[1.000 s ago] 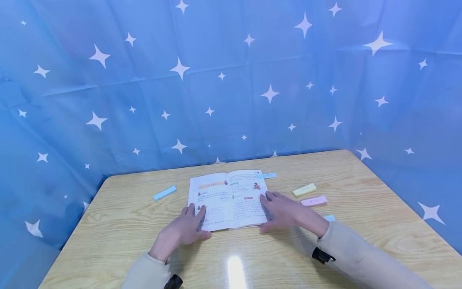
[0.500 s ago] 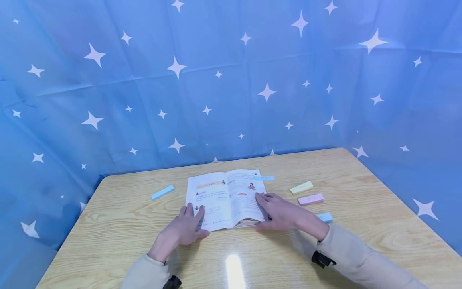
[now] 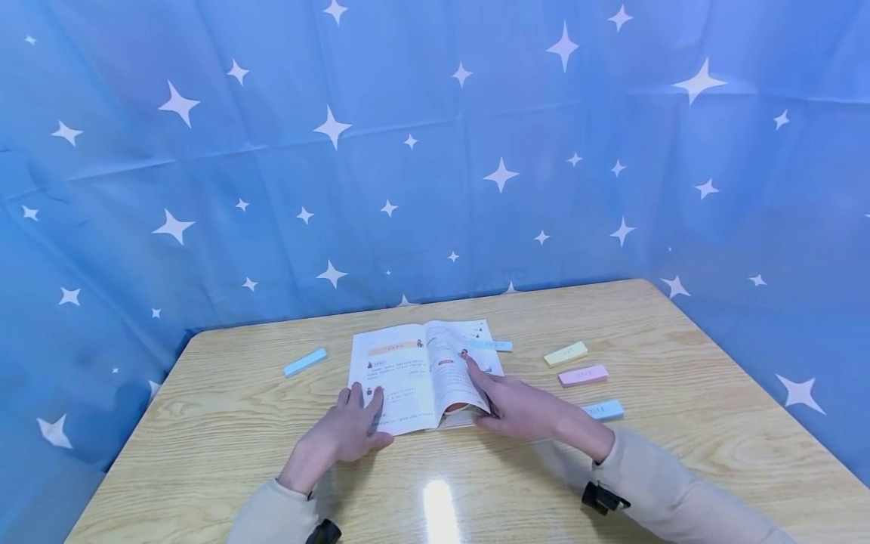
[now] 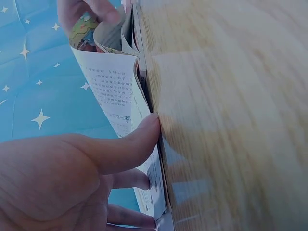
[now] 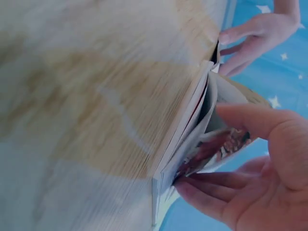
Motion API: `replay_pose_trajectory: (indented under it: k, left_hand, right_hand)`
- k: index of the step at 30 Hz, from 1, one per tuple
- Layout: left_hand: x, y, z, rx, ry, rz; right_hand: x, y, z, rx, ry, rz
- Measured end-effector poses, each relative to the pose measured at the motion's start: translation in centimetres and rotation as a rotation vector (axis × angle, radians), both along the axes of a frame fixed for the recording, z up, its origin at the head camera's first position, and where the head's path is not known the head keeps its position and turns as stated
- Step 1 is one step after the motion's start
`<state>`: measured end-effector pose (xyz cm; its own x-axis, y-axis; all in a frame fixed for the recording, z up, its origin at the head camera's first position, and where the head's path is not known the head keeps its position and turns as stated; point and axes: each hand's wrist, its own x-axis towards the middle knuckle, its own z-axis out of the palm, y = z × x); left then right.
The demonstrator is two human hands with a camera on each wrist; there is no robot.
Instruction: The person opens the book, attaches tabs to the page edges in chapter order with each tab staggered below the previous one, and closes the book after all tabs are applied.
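An open book (image 3: 401, 378) lies in the middle of the table (image 3: 204, 423), toward its far side. At its near left corner a left hand (image 3: 347, 429) rests on the page, fingers (image 3: 374, 404) loosely spread, gripping nothing, with the thumb along the near edge. The right hand (image 3: 519, 406) bends its fingers and thumb about the right-hand leaves (image 3: 457, 374), which bulge up in a curl; the hand covers their near right part. A blue tab (image 3: 499, 346) sticks out past the book's right edge.

Other things lie around. Well apart to the left is a blue strip (image 3: 305, 362). To the right are three more pieces, roughly in a row: a yellow block (image 3: 566, 354) farthest, a pink block (image 3: 583, 375) between, and a light-blue block (image 3: 605, 409) nearest. The right wrist stands just in front of that last one, hiding part of it. Beyond the table hangs a blue starry curtain (image 3: 435, 174).
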<state>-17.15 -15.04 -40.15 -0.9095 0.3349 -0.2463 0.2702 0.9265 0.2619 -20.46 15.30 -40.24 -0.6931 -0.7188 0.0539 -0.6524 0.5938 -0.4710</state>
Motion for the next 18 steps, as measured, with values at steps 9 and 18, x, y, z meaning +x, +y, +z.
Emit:
replay_pose_trajectory:
  k: [9, 18]
  left_hand:
    - [0.0, -0.2, 0.3, 0.051, -0.040, 0.018]
    - [0.0, -1.1, 0.7, 0.218, -0.023, 0.035]
  right_hand:
    - [0.6, -0.6, 0.1, -0.128, 0.293, -0.135]
    - [0.9, -3.6, 0.7, -0.190, 0.352, -0.294]
